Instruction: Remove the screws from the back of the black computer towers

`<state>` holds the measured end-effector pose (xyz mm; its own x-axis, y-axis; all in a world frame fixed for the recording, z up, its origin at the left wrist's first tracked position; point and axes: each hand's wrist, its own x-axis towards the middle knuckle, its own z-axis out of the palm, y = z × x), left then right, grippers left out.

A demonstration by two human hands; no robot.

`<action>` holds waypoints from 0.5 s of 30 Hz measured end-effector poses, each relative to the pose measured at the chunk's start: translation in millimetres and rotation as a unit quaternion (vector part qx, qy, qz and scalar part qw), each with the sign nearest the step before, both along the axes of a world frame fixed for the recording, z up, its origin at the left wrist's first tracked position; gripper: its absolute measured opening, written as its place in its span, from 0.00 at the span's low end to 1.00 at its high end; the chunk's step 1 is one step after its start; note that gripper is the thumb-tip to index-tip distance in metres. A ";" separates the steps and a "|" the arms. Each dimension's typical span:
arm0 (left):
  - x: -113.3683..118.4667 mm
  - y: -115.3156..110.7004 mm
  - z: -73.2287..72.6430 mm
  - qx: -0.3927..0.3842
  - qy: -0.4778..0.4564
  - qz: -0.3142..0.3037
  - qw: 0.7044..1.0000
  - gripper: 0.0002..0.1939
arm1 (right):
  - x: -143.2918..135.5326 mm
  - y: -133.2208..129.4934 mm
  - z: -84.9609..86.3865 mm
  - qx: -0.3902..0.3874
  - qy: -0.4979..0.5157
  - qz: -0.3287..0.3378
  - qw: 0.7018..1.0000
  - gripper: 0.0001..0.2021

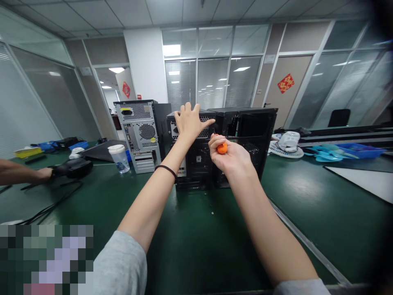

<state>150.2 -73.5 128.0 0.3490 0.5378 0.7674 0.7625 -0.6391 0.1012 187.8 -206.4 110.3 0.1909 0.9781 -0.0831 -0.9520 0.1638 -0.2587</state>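
A black computer case (196,159) stands upright on the green table, its back facing me. My left hand (189,123) rests with spread fingers on the top edge of this case. Just right of it, my right hand (225,151) is wrapped round an orange-handled tool (222,148) at the case's upper right edge; the tool's far end is hidden. Another black case (251,127), with its side open, stands directly to the right. To the left is a silver-backed computer case (141,135).
A lidded cup (119,157) stands left of the silver-backed case. Another person's hand (46,174) touches a black device (72,168) at the far left. On the right lie a white device (288,143), light blue items (328,153) and a blue tray (359,150).
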 end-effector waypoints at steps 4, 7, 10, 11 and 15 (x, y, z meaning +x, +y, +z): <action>-0.8 -1.7 1.1 -0.014 0.007 -0.008 1.000 0.34 | 0.6 -1.0 0.0 0.015 0.033 -0.004 0.999 0.15; -0.5 -1.3 1.1 -0.007 0.004 -0.003 1.000 0.34 | 1.2 -1.0 -1.3 0.030 0.058 -0.004 0.998 0.16; 0.2 0.1 0.4 -0.002 0.005 0.001 1.000 0.34 | 1.4 0.2 -3.6 0.047 0.073 0.000 0.996 0.16; 0.5 0.5 0.1 -0.001 0.006 0.002 1.000 0.34 | 1.3 0.7 -4.4 0.052 0.077 0.002 0.996 0.16; 1.1 1.5 -0.7 0.005 0.006 0.011 1.000 0.34 | 0.3 1.7 -6.8 0.064 0.091 -0.002 0.994 0.16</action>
